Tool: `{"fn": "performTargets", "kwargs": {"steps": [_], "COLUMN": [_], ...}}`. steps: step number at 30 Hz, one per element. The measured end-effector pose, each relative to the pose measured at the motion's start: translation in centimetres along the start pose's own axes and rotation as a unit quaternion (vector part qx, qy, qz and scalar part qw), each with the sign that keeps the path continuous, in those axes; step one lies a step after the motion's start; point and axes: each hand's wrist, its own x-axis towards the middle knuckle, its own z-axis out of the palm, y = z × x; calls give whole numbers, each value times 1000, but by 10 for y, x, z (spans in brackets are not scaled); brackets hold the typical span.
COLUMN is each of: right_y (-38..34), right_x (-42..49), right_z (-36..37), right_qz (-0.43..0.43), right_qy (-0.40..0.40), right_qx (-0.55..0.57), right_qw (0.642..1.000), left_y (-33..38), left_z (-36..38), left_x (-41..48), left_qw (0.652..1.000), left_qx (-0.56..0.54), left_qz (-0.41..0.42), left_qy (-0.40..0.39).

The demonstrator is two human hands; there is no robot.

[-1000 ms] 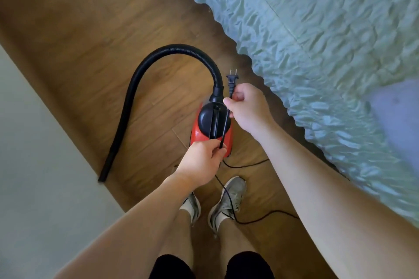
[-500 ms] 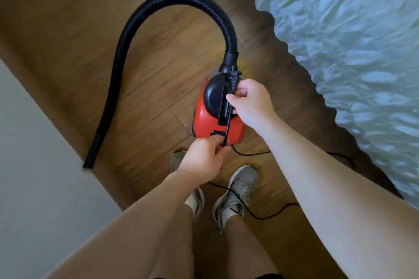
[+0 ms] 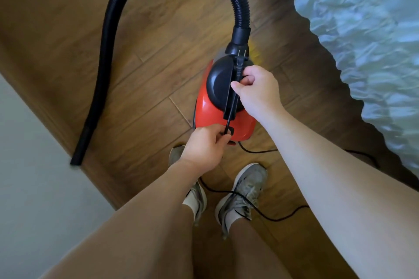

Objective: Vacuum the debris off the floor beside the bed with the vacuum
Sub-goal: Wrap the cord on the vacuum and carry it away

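Note:
A small red vacuum point(image 3: 204, 111) with a black top stands on the wooden floor point(image 3: 158, 56) in front of my feet. Its black ribbed hose point(image 3: 113, 18) arches up and left, and its nozzle end lies on the floor by the wall. My right hand point(image 3: 256, 93) pinches the black power cord just below the plug point(image 3: 239, 62), above the vacuum's top. My left hand point(image 3: 204, 147) pinches the same cord point(image 3: 231, 106) lower down, near the vacuum's rear. The cord is stretched straight between the two hands. No debris is plainly visible.
The bed with a crinkled pale blue cover point(image 3: 362, 41) fills the right side. A pale wall point(image 3: 34, 176) with a wooden skirting runs along the left. Slack cord point(image 3: 278, 217) loops over the floor and across my right shoe point(image 3: 244, 190).
The view has tipped down and closer, so the vacuum looks larger and higher. Both hands keep hold of the cord; the plug now lies over the vacuum's top instead of above it.

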Motion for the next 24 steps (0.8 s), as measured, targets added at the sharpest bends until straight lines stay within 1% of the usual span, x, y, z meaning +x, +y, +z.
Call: {"fn": "performTargets", "kwargs": {"steps": [11,19,24], "right_y": [13,20,19], "right_x": [11,7,7], "right_z": [13,28,30], "right_qz": [-45,-43,-13], "right_qy": [29,24,28], "right_qx": [-17,36,71], "right_qw": [998,998,997], "left_y": [-14,-23,-23], "left_z": [10,17,15], "left_x": [23,31,31], "left_qw": [999,999,998], "left_qx": [-36,-48,-61], "left_qz": [1,7,7], "left_qy": [1,6,-9]}}
